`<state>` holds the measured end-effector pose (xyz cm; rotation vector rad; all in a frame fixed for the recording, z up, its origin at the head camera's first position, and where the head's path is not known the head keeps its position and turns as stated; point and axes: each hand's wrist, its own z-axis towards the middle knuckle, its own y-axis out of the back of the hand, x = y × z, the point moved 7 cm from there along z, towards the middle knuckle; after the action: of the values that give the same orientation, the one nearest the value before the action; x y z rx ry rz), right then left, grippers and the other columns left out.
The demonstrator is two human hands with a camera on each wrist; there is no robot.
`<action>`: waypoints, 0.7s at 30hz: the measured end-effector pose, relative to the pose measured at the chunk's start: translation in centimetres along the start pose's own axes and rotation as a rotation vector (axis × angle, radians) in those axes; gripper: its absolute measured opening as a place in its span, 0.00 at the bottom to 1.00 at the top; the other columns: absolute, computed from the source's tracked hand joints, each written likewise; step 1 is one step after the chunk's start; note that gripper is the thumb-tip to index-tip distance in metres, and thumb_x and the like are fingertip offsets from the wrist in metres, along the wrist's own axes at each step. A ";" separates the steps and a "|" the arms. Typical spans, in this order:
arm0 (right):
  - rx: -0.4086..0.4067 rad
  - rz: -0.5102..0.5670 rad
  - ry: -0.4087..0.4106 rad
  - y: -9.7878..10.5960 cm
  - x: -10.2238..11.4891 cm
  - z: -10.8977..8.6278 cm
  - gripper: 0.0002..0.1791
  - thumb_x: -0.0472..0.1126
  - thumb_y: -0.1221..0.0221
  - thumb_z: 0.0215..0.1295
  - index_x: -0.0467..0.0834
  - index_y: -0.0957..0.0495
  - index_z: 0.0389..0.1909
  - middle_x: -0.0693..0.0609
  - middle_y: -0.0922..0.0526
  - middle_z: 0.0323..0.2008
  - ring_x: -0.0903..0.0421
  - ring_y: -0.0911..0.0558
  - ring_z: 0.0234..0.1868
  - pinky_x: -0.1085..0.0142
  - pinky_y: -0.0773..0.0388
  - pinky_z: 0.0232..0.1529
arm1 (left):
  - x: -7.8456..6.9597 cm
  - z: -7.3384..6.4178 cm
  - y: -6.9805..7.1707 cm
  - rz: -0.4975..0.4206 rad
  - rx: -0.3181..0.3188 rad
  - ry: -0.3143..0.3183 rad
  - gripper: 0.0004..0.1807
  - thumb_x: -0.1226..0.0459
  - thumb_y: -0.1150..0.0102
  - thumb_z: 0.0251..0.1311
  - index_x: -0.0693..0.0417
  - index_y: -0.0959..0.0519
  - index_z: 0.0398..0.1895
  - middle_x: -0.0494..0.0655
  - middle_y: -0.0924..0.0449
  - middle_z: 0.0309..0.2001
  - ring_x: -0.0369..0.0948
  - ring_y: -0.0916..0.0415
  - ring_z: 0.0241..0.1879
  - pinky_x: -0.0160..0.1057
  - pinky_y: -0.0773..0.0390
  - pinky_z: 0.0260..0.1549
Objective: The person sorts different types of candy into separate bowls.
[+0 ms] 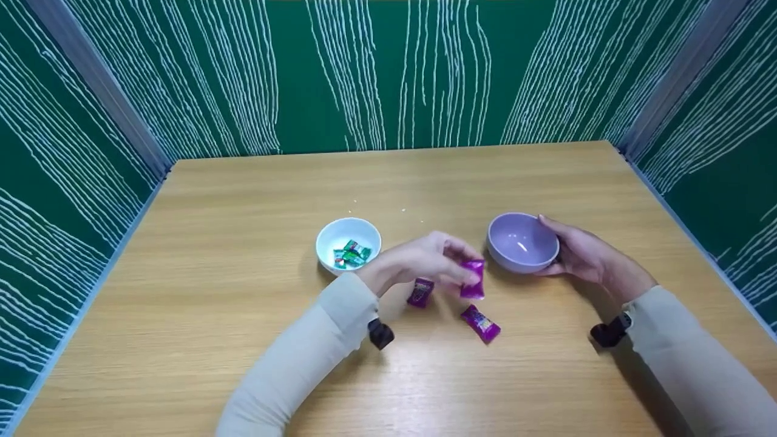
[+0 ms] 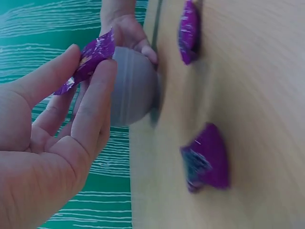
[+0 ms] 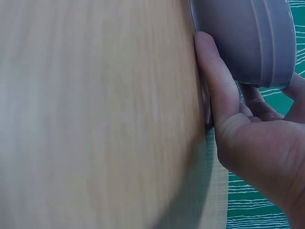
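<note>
Between thumb and fingertips my left hand [image 1: 419, 261] pinches a purple-wrapped candy [image 1: 473, 285], held above the table just left of the purple bowl. The left wrist view shows the shiny wrapper [image 2: 95, 53] sticking out past the fingertips. My right hand [image 1: 586, 258] holds the purple bowl [image 1: 516, 233] by its right side. In the right wrist view the thumb lies along the bowl's wall [image 3: 238, 43] near the tabletop, with other fingers partly hidden behind it. Two more purple-wrapped candies, one near [image 1: 420, 293] and one farther front [image 1: 481, 323], lie below the left hand.
A white bowl [image 1: 325, 246] with several green-wrapped candies [image 1: 354, 252] stands left of the left hand, partly behind that wrist. Small white specks dot the wooden table [image 1: 243, 200] behind the bowls. Green panels [image 1: 449, 73] with white lines enclose the back and sides.
</note>
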<state>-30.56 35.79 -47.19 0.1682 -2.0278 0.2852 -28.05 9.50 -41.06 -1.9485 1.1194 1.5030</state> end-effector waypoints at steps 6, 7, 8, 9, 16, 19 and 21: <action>-0.016 -0.013 -0.005 0.0 0.0 0.0 0.47 0.67 0.55 0.76 0.47 0.63 0.82 0.37 0.62 0.79 0.38 0.47 0.74 0.45 0.22 0.60 | -1.7 1.8 -0.6 -0.113 -0.010 0.005 0.22 0.69 0.30 0.62 0.55 0.18 0.60 0.48 0.15 0.46 0.45 0.15 0.44 0.41 0.13 0.45; -0.015 -0.017 -0.007 0.0 -0.1 -0.1 0.47 0.67 0.55 0.76 0.47 0.64 0.82 0.36 0.62 0.79 0.38 0.45 0.73 0.45 0.22 0.60 | -2.0 2.2 -0.8 -0.133 -0.019 0.010 0.22 0.70 0.31 0.61 0.56 0.19 0.60 0.48 0.16 0.46 0.45 0.15 0.43 0.41 0.13 0.44; -0.017 -0.020 -0.010 0.1 -0.1 -0.1 0.47 0.67 0.55 0.76 0.47 0.64 0.82 0.37 0.61 0.79 0.39 0.42 0.72 0.45 0.22 0.61 | -2.2 2.5 -0.9 -0.145 -0.029 0.015 0.23 0.71 0.31 0.61 0.56 0.19 0.61 0.48 0.16 0.46 0.45 0.15 0.43 0.41 0.13 0.44; -0.016 -0.024 -0.012 0.1 -0.1 -0.1 0.47 0.67 0.56 0.76 0.47 0.64 0.82 0.37 0.61 0.79 0.41 0.40 0.71 0.45 0.23 0.61 | -2.4 2.9 -1.0 -0.159 -0.039 0.022 0.23 0.71 0.31 0.61 0.56 0.19 0.60 0.48 0.17 0.46 0.45 0.15 0.42 0.41 0.13 0.44; -0.017 -0.037 -0.017 0.1 0.1 -0.3 0.48 0.67 0.56 0.76 0.48 0.65 0.82 0.38 0.58 0.79 0.54 0.21 0.56 0.47 0.21 0.60 | -3.6 5.1 -1.9 -0.166 -0.091 0.041 0.19 0.73 0.36 0.65 0.54 0.17 0.59 0.46 0.19 0.46 0.41 0.17 0.42 0.37 0.13 0.40; 0.003 -0.034 -0.010 -0.1 0.1 -0.2 0.46 0.66 0.57 0.77 0.48 0.64 0.82 0.38 0.57 0.78 0.56 0.19 0.54 0.48 0.21 0.60 | -4.0 5.9 -1.9 -0.184 -0.118 0.033 0.19 0.74 0.36 0.64 0.55 0.17 0.58 0.45 0.19 0.45 0.41 0.17 0.41 0.38 0.12 0.39; 0.015 -0.033 -0.003 -0.3 0.1 -0.1 0.45 0.66 0.57 0.77 0.48 0.63 0.82 0.38 0.55 0.77 0.56 0.19 0.54 0.48 0.20 0.59 | -4.1 6.4 -1.8 -0.208 -0.156 0.032 0.19 0.75 0.35 0.63 0.56 0.16 0.56 0.45 0.19 0.44 0.42 0.16 0.40 0.38 0.12 0.37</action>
<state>-30.47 35.56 -47.02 0.2112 -2.0242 0.2799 -30.73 16.71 -39.50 -2.1265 0.8030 1.4892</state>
